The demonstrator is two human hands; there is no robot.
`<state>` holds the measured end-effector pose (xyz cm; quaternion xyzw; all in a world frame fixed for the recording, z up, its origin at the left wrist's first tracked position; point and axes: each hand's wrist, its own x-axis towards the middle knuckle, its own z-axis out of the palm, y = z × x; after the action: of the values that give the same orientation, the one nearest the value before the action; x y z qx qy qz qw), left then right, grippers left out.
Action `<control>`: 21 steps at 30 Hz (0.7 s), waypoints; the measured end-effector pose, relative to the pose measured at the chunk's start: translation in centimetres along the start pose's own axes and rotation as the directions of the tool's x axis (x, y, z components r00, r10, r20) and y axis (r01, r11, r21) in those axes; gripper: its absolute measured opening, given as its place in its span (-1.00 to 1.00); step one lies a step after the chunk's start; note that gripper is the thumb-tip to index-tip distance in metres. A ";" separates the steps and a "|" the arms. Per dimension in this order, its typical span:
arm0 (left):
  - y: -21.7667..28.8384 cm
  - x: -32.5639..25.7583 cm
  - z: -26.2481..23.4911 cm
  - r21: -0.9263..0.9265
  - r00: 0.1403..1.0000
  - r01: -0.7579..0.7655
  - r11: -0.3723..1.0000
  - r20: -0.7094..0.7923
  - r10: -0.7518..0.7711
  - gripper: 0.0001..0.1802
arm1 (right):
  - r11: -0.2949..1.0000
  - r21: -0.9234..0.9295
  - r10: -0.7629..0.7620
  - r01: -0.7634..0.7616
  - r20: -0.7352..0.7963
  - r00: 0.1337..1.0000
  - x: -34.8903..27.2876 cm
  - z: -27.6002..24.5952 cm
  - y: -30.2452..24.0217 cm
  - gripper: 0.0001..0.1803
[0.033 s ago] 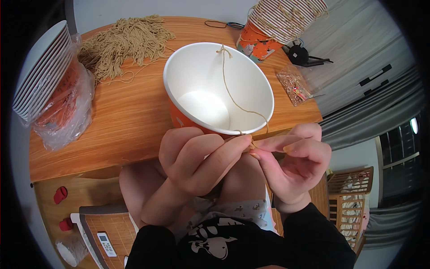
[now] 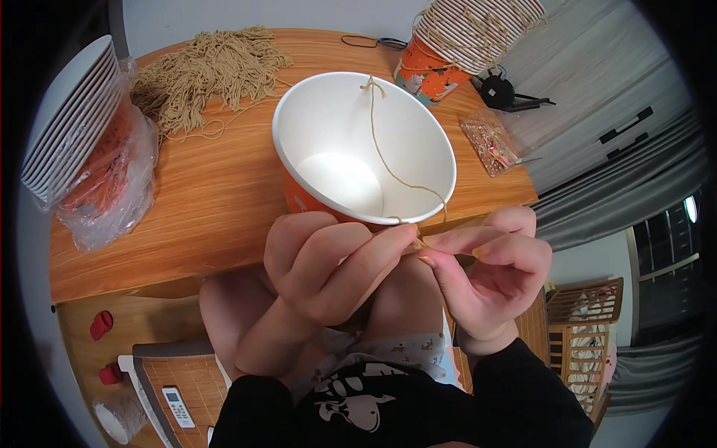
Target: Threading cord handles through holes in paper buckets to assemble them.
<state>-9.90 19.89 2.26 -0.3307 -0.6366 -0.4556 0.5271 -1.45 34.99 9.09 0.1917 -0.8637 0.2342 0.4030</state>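
A large paper bucket (image 2: 320,123), white inside and orange outside, tilts toward me at the table's front edge. Tan cord (image 2: 382,158) is knotted through the far side of its rim and hangs across the opening to the near rim. Just below that near rim, my left hand (image 2: 325,261) pinches the cord between thumb and fingertips. Close beside it, my right hand (image 2: 497,272) pinches the cord's end with thumb and forefinger, its other fingers curled. The fingers partly hide the cord where it meets the near rim.
The wooden table (image 2: 213,205) holds a heap of tan cords (image 2: 209,75) at the back left. Plastic-wrapped nested buckets (image 2: 82,127) stand at the left edge. Another bucket stack (image 2: 478,37), draped with cords, is at the back right, near a clear bag of small pieces (image 2: 487,138).
My fingertips have drawn very slightly apart, showing a little more cord between them. The bucket and everything else stay in place.
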 end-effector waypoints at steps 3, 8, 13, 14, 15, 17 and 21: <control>-0.5 -0.1 -0.1 0.004 1.000 0.000 1.000 0.014 0.000 -0.69 | 0.995 0.100 0.028 -0.023 -0.052 0.998 -0.3 0.2 -0.2 -0.55; -0.5 0.1 0.0 0.007 0.999 -0.006 1.000 0.050 0.005 -0.66 | 0.914 0.213 0.320 -0.345 0.145 0.936 0.0 -0.2 -0.7 -0.64; 0.1 0.6 -1.0 -0.007 0.992 0.018 1.000 0.129 -0.017 -0.67 | 0.948 -0.185 0.302 -0.261 0.254 0.919 1.0 -2.3 1.8 -0.86; 0.0 0.9 -1.0 0.000 0.992 -0.021 1.000 0.128 0.021 -0.66 | 0.935 -0.262 0.299 -0.239 0.219 0.929 0.9 -2.5 2.8 -0.85; 0.1 1.0 -1.1 -0.020 0.990 -0.023 1.000 0.140 0.026 -0.67 | 0.923 -0.293 0.316 -0.250 0.204 0.927 1.1 -2.8 3.5 -0.86; 0.4 1.1 -1.8 -0.102 0.974 0.006 0.995 0.227 0.017 -0.66 | 0.925 -0.260 0.317 -0.276 0.131 0.939 1.1 -2.5 5.5 -0.86; 0.7 0.3 -1.8 -0.094 0.973 -0.068 0.993 0.212 0.087 -0.66 | 0.881 0.062 0.449 -0.470 0.206 0.869 1.3 -1.5 8.5 -0.72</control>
<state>-8.72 18.43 2.81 -0.4253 -0.6564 -0.4232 0.4574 -5.74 42.58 8.81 0.0235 -0.9040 0.3515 0.2420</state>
